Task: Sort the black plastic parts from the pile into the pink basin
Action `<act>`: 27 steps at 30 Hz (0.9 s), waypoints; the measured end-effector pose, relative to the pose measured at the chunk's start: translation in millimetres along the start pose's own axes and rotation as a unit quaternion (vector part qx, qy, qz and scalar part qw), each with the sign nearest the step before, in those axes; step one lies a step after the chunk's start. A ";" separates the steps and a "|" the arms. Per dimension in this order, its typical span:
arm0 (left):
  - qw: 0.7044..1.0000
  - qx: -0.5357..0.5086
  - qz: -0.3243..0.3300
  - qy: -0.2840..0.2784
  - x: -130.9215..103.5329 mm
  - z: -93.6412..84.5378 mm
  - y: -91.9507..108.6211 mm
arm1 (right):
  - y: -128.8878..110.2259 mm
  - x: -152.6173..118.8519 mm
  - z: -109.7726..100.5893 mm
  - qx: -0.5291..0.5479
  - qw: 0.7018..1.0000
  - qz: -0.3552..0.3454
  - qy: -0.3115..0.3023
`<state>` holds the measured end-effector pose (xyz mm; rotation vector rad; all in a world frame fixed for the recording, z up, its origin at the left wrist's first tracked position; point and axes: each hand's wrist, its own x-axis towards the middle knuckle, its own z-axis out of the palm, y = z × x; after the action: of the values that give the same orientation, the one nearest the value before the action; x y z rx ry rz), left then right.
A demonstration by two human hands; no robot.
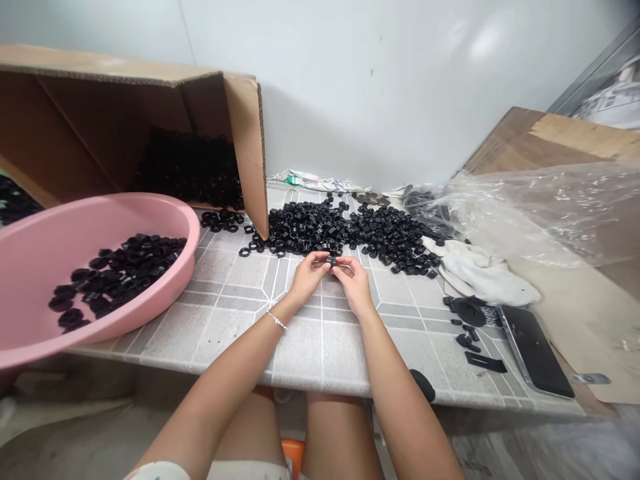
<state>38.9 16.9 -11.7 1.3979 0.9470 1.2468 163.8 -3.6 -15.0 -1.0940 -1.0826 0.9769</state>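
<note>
A small black plastic part [331, 261] is pinched between the fingertips of both hands, just above the table's near middle. My left hand [309, 274] closes on it from the left, and my right hand [354, 279] from the right. The fingers cover much of the part, so its full shape is hidden. Right behind the hands lies a pile of black rings and nuts [305, 223]. Beside it to the right spreads a second heap of small black parts [390, 233].
A pink basin [193, 267] holding black parts stands at the left. Behind it a cardboard box [245, 133] lies open with more inside. To the right are a white cloth glove [480, 273], a phone [535, 347], loose black pieces [467, 341] and clear plastic film [525, 207].
</note>
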 end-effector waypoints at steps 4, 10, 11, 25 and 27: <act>1.000 -0.008 -0.005 0.012 -2.0 -1.0 2.4 | -0.8 -0.7 -1.6 -0.007 1.000 -0.003 -0.014; 1.000 -0.004 -0.024 -0.018 -4.1 -12.6 2.0 | -0.8 -3.7 -1.4 -0.016 0.999 0.007 -0.034; 0.999 -0.003 -0.025 -0.022 -4.3 -14.1 1.7 | -1.4 -4.1 -2.0 -0.017 0.999 0.012 -0.036; 0.996 -0.047 -0.071 -0.034 -2.2 -14.8 -2.1 | 3.7 -1.3 -5.8 -0.032 0.998 0.007 -0.060; 0.994 -0.065 -0.074 -0.036 -2.2 -16.1 -3.9 | 5.6 -0.7 -6.2 -0.035 0.997 0.006 -0.066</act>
<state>22.9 18.3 -16.3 1.2401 0.8875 1.1187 169.3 -4.3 -21.3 -1.1047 -1.2263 1.0392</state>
